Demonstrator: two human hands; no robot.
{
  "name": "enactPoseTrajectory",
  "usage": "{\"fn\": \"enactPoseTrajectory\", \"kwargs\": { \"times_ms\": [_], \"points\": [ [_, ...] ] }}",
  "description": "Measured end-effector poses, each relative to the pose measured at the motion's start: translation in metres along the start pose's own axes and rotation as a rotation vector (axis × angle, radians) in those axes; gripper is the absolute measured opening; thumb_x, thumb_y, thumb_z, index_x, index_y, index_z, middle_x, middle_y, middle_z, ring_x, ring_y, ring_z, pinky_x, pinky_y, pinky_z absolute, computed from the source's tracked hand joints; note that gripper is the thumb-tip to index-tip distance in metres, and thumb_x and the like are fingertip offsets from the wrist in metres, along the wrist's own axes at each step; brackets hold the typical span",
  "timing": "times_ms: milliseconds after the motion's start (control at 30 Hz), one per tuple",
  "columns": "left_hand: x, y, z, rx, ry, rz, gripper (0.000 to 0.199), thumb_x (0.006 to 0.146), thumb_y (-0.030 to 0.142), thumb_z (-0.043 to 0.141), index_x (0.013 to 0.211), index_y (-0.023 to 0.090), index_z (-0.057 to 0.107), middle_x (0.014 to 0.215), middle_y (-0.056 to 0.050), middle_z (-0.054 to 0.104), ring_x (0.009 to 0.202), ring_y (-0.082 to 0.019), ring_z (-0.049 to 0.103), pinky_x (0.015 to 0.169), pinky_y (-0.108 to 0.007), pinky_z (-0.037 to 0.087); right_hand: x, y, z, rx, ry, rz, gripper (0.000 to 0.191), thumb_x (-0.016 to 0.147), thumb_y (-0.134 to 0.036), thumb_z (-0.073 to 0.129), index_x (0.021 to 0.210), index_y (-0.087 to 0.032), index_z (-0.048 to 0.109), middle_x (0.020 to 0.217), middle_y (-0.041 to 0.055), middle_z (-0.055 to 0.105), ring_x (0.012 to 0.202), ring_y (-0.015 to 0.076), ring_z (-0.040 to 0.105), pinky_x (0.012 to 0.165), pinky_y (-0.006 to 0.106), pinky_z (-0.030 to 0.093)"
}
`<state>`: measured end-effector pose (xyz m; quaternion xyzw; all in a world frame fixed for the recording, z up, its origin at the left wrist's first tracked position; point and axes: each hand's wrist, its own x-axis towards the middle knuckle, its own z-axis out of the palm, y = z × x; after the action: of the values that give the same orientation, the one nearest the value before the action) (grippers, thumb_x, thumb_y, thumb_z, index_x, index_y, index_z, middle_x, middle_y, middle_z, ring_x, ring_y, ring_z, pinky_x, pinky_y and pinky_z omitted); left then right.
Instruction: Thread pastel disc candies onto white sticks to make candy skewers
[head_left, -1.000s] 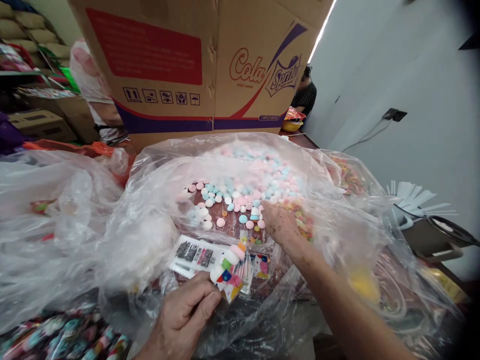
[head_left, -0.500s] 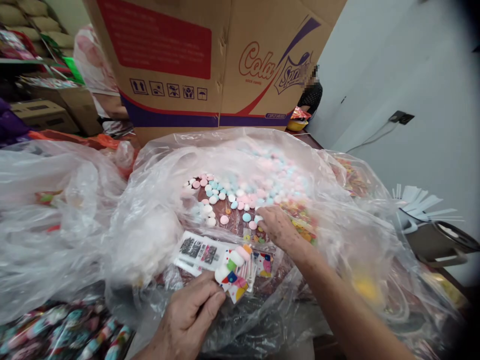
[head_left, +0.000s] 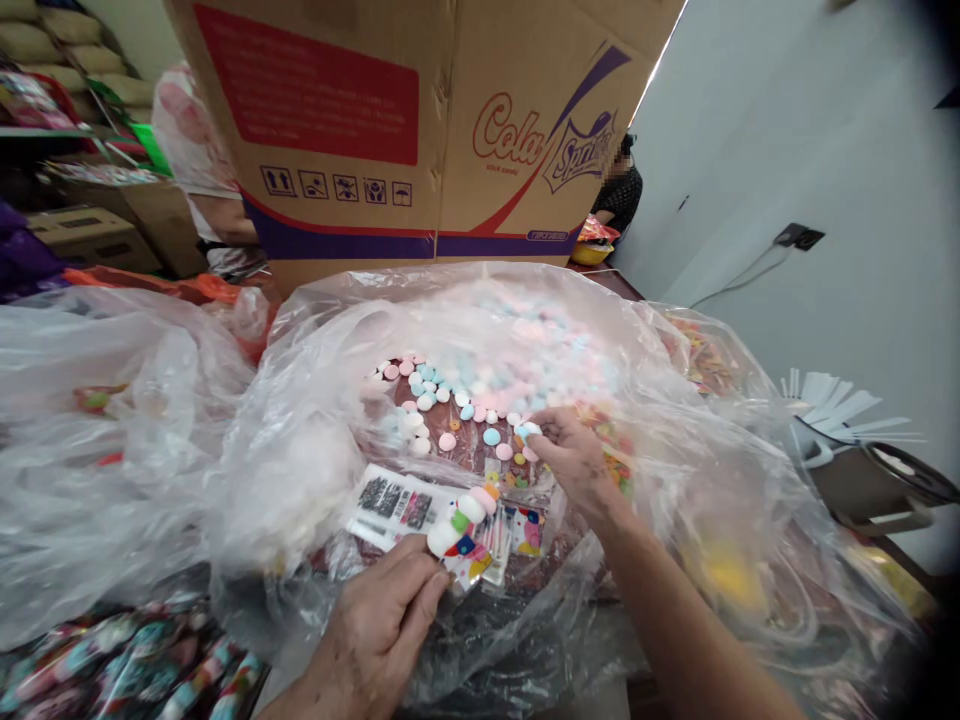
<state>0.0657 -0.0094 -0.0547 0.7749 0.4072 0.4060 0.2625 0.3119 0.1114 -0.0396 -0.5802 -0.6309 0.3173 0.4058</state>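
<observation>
Near the bottom centre, my left hand (head_left: 382, 610) pinches a small patterned packet (head_left: 469, 560) with white, green, pink and orange candies at its top. My right hand (head_left: 574, 455) is at the pile's near edge, its thumb and fingertips closed around a pale blue and white candy (head_left: 528, 430). Round pink, blue and white candies (head_left: 491, 437) lie scattered on a dark red surface, with more heaped under clear plastic behind. Printed white packaging (head_left: 394, 505) lies flat behind my left hand. Another patterned packet (head_left: 527, 530) rests right of the held one.
A big cardboard box (head_left: 442, 130) stands behind the plastic sheeting (head_left: 300, 400). Wrapped colourful candies (head_left: 127, 660) fill the lower left. White sticks (head_left: 840, 400) stand in a container at right. Parts of two people show behind the box.
My right hand has shifted slightly right and now has a pale candy at its fingertips. My left hand has stayed nearly in place, with the packet tilted a little differently.
</observation>
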Motion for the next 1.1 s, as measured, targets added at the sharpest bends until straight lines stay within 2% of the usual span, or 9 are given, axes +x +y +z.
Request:
{"fn": "enactPoseTrajectory", "kwargs": {
  "times_ms": [100,233,500,633,733,900,1100],
  "points": [
    [0.005,0.004,0.000,0.045,0.015,0.039,0.027,0.097,0.012,0.043,0.076,0.018,0.058,0.071,0.000,0.058,0.064,-0.010,0.060,0.061,-0.018,0.045,-0.019,-0.012,-0.001,0.325,-0.039,0.085,0.026,0.077,-0.043,0.059,0.088,-0.020,0.058,0.079,0.0029,0.065,0.064,0.0160,0.059,0.061,0.029,0.048],
    [0.012,0.011,0.002,0.102,0.028,0.052,0.030,0.096,0.012,0.042,0.072,0.018,0.057,0.067,0.000,0.057,0.058,-0.010,0.058,0.055,-0.019,0.043,-0.038,-0.025,0.002,0.611,-0.078,0.177,0.025,0.068,-0.038,0.071,0.081,-0.019,0.062,0.076,0.0021,0.066,0.063,0.0137,0.059,0.057,0.026,0.049],
    [0.012,0.015,0.005,0.145,0.009,0.038,0.032,0.096,0.013,0.041,0.069,0.018,0.057,0.066,0.000,0.057,0.057,-0.010,0.058,0.055,-0.018,0.043,-0.049,-0.034,0.009,0.857,-0.064,0.262,0.026,0.059,-0.027,0.082,0.079,-0.019,0.068,0.075,-0.0008,0.067,0.064,0.0114,0.059,0.060,0.023,0.051],
    [0.014,0.016,0.004,0.142,0.006,0.026,0.032,0.095,0.013,0.042,0.068,0.018,0.057,0.066,0.000,0.058,0.057,-0.011,0.059,0.054,-0.018,0.043,-0.052,-0.035,0.011,0.814,-0.065,0.224,0.023,0.061,-0.027,0.082,0.080,-0.019,0.070,0.074,-0.0014,0.068,0.065,0.0115,0.059,0.061,0.022,0.049],
    [0.015,0.016,0.004,0.130,0.005,0.006,0.032,0.095,0.014,0.042,0.067,0.019,0.057,0.066,0.000,0.059,0.056,-0.011,0.058,0.054,-0.018,0.043,-0.054,-0.030,0.013,0.736,-0.032,0.157,0.025,0.064,-0.029,0.081,0.086,-0.021,0.075,0.081,0.0002,0.071,0.069,0.0131,0.062,0.064,0.024,0.051],
    [0.014,0.014,0.008,0.087,0.040,0.008,0.032,0.095,0.013,0.043,0.067,0.018,0.056,0.065,0.001,0.058,0.058,-0.010,0.058,0.055,-0.017,0.044,-0.057,-0.016,0.015,0.516,-0.027,0.105,0.031,0.072,-0.036,0.077,0.101,-0.025,0.079,0.100,0.0012,0.077,0.084,0.0175,0.068,0.078,0.030,0.056],
    [0.008,0.010,0.012,0.016,0.046,-0.007,0.028,0.096,0.012,0.045,0.072,0.019,0.057,0.068,0.001,0.058,0.060,-0.010,0.058,0.058,-0.015,0.045,-0.062,-0.014,0.016,0.296,-0.040,-0.017,0.029,0.084,-0.035,0.067,0.109,-0.026,0.078,0.104,0.0022,0.078,0.094,0.0208,0.072,0.088,0.034,0.057]
  ]
}}
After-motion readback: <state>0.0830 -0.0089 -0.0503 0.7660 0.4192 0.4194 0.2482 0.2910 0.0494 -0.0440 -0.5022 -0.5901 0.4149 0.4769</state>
